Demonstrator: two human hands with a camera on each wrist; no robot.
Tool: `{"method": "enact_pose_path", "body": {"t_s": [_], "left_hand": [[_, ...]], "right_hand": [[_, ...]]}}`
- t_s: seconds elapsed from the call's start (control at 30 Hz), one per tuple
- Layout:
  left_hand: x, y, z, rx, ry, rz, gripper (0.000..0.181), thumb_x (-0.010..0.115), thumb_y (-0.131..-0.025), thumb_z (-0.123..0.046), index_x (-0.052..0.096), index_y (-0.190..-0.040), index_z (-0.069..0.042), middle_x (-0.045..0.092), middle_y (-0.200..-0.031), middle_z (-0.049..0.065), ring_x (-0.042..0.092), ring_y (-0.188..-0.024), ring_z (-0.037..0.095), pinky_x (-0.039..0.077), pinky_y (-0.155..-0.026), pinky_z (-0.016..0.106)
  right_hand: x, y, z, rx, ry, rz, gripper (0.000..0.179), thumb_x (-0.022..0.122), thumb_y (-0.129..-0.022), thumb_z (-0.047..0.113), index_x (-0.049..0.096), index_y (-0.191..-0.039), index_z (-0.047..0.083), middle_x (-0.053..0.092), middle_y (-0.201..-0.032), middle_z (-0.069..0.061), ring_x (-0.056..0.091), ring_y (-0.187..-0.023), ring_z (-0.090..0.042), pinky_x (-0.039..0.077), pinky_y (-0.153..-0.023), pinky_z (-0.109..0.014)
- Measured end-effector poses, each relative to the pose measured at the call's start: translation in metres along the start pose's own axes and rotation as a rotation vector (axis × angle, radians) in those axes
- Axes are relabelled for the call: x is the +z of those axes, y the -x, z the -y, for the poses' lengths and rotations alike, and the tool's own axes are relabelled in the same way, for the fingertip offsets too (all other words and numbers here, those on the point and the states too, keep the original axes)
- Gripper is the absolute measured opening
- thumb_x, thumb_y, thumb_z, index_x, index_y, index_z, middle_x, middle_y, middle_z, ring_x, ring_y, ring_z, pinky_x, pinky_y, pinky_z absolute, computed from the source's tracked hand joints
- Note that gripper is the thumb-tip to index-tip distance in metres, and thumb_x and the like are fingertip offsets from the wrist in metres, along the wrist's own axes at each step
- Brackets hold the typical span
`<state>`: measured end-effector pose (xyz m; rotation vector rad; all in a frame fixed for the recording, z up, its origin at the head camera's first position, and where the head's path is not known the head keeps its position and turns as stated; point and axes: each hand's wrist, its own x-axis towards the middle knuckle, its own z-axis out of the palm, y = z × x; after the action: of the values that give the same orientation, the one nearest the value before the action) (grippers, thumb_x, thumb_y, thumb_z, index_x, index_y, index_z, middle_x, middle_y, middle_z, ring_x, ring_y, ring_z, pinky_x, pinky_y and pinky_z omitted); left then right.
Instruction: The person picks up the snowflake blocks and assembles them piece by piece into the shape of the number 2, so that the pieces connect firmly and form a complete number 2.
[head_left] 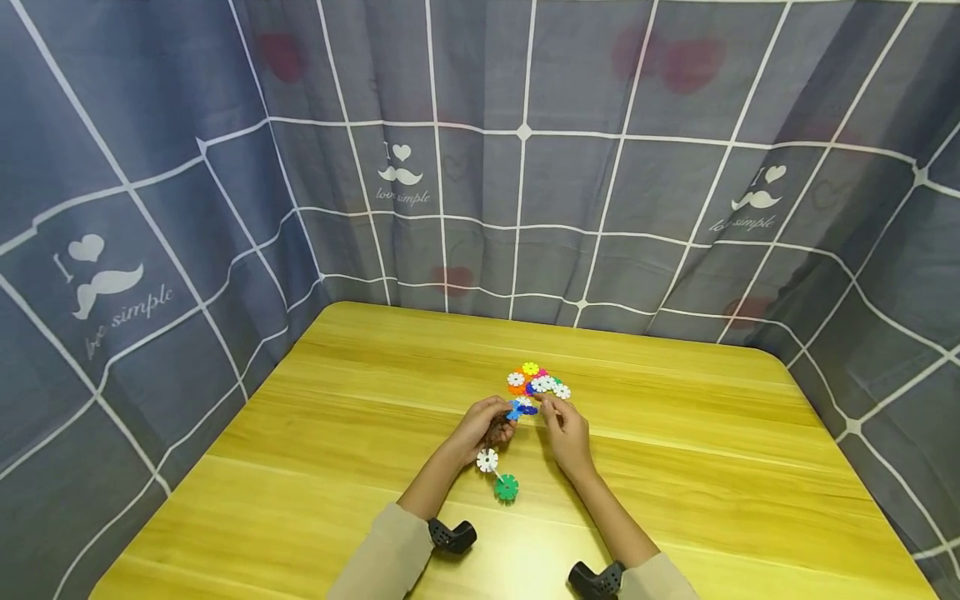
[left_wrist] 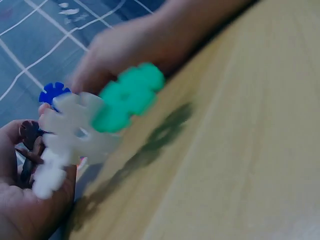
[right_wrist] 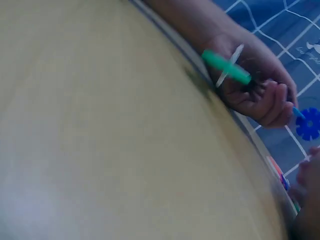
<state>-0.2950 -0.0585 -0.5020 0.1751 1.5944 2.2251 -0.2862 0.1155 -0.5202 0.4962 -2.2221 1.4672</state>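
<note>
My left hand (head_left: 483,427) grips a chain of notched plastic snowflake discs. A light blue disc (head_left: 513,412) and a dark blue disc (head_left: 529,410) stick out past its fingertips. Below the palm hang a white disc (head_left: 487,460) and a green disc (head_left: 507,487) at the other end. In the left wrist view a brown disc (left_wrist: 30,132) sits inside the fingers. My right hand (head_left: 567,437) is beside the dark blue disc, its fingers bent and fingertips close to it, with nothing seen between them. Motion blurs this hand in the right wrist view.
Just beyond the hands a small pile of loose discs lies on the wooden table (head_left: 337,433), among them a yellow disc (head_left: 530,368) and a white disc (head_left: 561,391). A grey-blue checked curtain (head_left: 480,167) hangs round the table's far and side edges.
</note>
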Motion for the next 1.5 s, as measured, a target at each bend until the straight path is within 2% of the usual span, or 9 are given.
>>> {"method": "enact_pose_path", "body": {"t_s": [0.1, 0.17, 0.3, 0.53, 0.67, 0.83, 0.93, 1.13, 1.5], "left_hand": [[-0.001, 0.000, -0.001, 0.007, 0.064, 0.029, 0.015, 0.046, -0.096, -0.014, 0.048, -0.085, -0.004, 0.057, -0.069, 0.005, 0.054, -0.051, 0.007, 0.046, -0.048, 0.016], [-0.001, 0.000, -0.001, 0.008, 0.075, 0.045, 0.014, 0.046, -0.096, -0.014, 0.048, -0.086, -0.005, 0.057, -0.068, 0.005, 0.054, -0.050, 0.007, 0.046, -0.047, 0.016], [0.000, 0.000, -0.002, -0.001, 0.053, 0.062, 0.015, 0.048, -0.096, -0.017, 0.049, -0.086, -0.006, 0.056, -0.066, 0.004, 0.051, -0.047, 0.006, 0.043, -0.045, 0.016], [0.001, 0.000, -0.001, -0.009, 0.022, 0.087, 0.016, 0.052, -0.095, -0.022, 0.051, -0.095, -0.006, 0.051, -0.066, 0.002, 0.043, -0.043, 0.004, 0.036, -0.042, 0.015], [0.000, 0.000, 0.000, 0.001, 0.012, 0.071, 0.016, 0.051, -0.096, -0.021, 0.052, -0.094, -0.006, 0.052, -0.069, 0.004, 0.044, -0.045, 0.005, 0.036, -0.042, 0.015], [0.000, -0.002, 0.002, 0.019, 0.029, -0.025, 0.014, 0.054, -0.094, -0.019, 0.053, -0.090, -0.006, 0.056, -0.070, 0.005, 0.047, -0.046, 0.005, 0.038, -0.042, 0.015], [0.001, -0.003, 0.002, 0.032, 0.029, -0.068, 0.013, 0.055, -0.093, -0.018, 0.054, -0.089, -0.005, 0.057, -0.070, 0.005, 0.049, -0.046, 0.005, 0.040, -0.042, 0.015], [0.003, -0.001, 0.001, 0.037, -0.016, -0.070, 0.014, 0.057, -0.092, -0.015, 0.056, -0.094, -0.001, 0.055, -0.067, 0.003, 0.052, -0.046, 0.006, 0.042, -0.043, 0.016], [0.009, 0.007, -0.012, 0.065, -0.063, -0.039, 0.015, 0.051, -0.094, -0.007, 0.053, -0.097, 0.007, 0.065, -0.083, 0.018, 0.054, -0.051, 0.008, 0.047, -0.049, 0.018]], "right_hand": [[0.000, 0.001, -0.009, -0.085, 0.289, 0.091, 0.023, 0.059, -0.091, 0.016, 0.067, -0.110, 0.004, 0.057, -0.120, -0.016, 0.051, -0.106, -0.031, 0.044, -0.086, -0.046], [-0.001, 0.002, -0.009, -0.134, 0.386, 0.117, 0.022, 0.066, -0.086, 0.017, 0.069, -0.103, 0.003, 0.057, -0.118, -0.018, 0.049, -0.105, -0.033, 0.042, -0.087, -0.047], [-0.002, 0.004, -0.008, -0.122, 0.419, 0.062, 0.024, 0.077, -0.077, 0.020, 0.069, -0.094, 0.006, 0.059, -0.102, -0.010, 0.050, -0.093, -0.027, 0.042, -0.080, -0.041], [-0.004, 0.007, -0.006, -0.021, 0.448, 0.069, 0.031, 0.077, -0.075, 0.026, 0.067, -0.098, 0.007, 0.054, -0.096, -0.007, 0.047, -0.086, -0.024, 0.039, -0.072, -0.037], [-0.008, 0.005, -0.007, 0.113, 0.244, 0.051, 0.027, 0.077, -0.076, 0.019, 0.061, -0.093, 0.005, 0.057, -0.085, -0.003, 0.051, -0.076, -0.017, 0.043, -0.067, -0.029], [-0.015, 0.002, -0.009, 0.287, -0.292, -0.029, 0.028, 0.069, -0.083, 0.008, 0.060, -0.107, -0.004, 0.064, -0.075, -0.012, 0.062, -0.065, -0.023, 0.053, -0.059, -0.029], [-0.019, 0.001, -0.010, 0.357, -0.521, -0.056, 0.033, 0.065, -0.086, 0.005, 0.057, -0.114, -0.011, 0.066, -0.074, -0.015, 0.064, -0.065, -0.029, 0.054, -0.061, -0.035], [-0.019, 0.003, -0.006, 0.413, -0.593, -0.020, 0.031, 0.064, -0.086, 0.005, 0.056, -0.111, -0.012, 0.066, -0.075, -0.016, 0.066, -0.065, -0.028, 0.054, -0.065, -0.041], [-0.016, 0.003, -0.003, 0.366, -0.618, 0.040, 0.031, 0.066, -0.085, 0.007, 0.055, -0.107, -0.012, 0.065, -0.070, -0.016, 0.065, -0.059, -0.024, 0.054, -0.058, -0.039]]}}
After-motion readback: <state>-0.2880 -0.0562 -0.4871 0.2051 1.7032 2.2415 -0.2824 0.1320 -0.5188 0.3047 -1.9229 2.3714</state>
